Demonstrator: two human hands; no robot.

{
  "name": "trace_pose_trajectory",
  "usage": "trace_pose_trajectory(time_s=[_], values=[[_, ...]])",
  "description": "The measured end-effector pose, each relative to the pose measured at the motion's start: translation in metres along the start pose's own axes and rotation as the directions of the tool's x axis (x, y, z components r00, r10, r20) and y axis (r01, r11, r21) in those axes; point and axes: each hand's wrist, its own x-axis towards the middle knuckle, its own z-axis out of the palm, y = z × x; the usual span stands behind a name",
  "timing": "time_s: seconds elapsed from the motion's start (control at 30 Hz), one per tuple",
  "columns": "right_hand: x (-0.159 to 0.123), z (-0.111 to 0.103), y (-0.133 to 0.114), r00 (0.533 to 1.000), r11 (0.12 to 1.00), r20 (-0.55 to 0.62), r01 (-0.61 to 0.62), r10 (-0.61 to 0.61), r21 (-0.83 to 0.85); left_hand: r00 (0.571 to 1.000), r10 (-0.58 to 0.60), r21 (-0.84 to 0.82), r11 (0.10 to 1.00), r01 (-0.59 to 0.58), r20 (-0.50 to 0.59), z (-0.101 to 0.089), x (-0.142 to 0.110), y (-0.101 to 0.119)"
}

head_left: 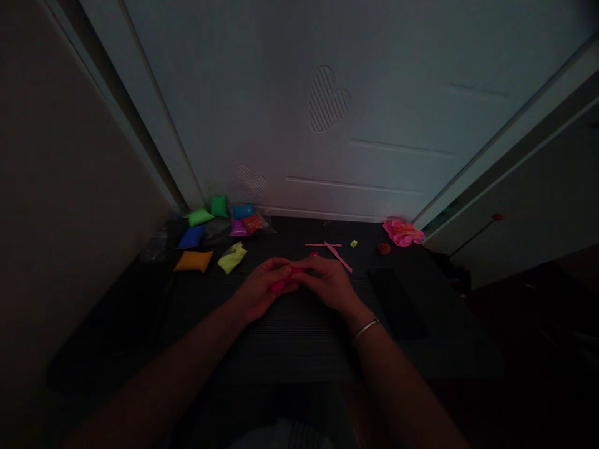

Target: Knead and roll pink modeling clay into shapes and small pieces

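Note:
Bright pink modelling clay (277, 286) is held between my two hands, above the middle of the dark table. My left hand (262, 288) is closed round it from the left. From the right, my right hand (327, 282) pinches the clay with thumb and fingers; its wrist wears a bracelet. Just beyond the right hand lie a small pink piece (314, 254), a thin pink stick tool (322, 245) and a pink clay knife (337, 257). The fingers hide part of the clay, and the light is dim.
Several coloured clay packets, among them an orange packet (193, 261) and a yellow packet (233, 257), lie left. At right are a pink petalled clay shape (403, 232), a brown-red lump (384, 249), a yellow-green bit (354, 244) and a black strip (397, 304). A white panel (281, 125) stands behind.

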Motion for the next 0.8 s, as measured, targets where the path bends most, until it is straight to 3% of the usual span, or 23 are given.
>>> trace_pose_trajectory(time_s=[0.17, 0.37, 0.67, 0.8], values=[[0.0009, -0.0026, 0.0006, 0.994, 0.989, -0.028, -0.105, 0.108, 0.104, 0.994, -0.092, 0.036, 0.995, 0.09, 0.059, -0.0007, -0.0017, 0.001], [-0.0007, -0.0043, 0.0003, 0.99, 0.99, 0.109, -0.098, 0.087, 0.099, 0.99, -0.103, 0.119, 0.989, 0.092, 0.094, -0.0031, -0.0017, 0.0024], [0.0012, -0.0007, 0.0015, 0.977, 0.967, -0.066, -0.189, 0.203, 0.173, 0.987, -0.105, 0.238, 0.968, 0.074, 0.119, -0.0059, 0.0014, 0.0097], [0.0034, -0.0066, 0.0046, 0.942, 0.957, -0.23, -0.194, 0.243, 0.216, 0.998, -0.063, 0.239, 0.969, 0.061, 0.001, -0.0081, 0.0041, 0.0102]])
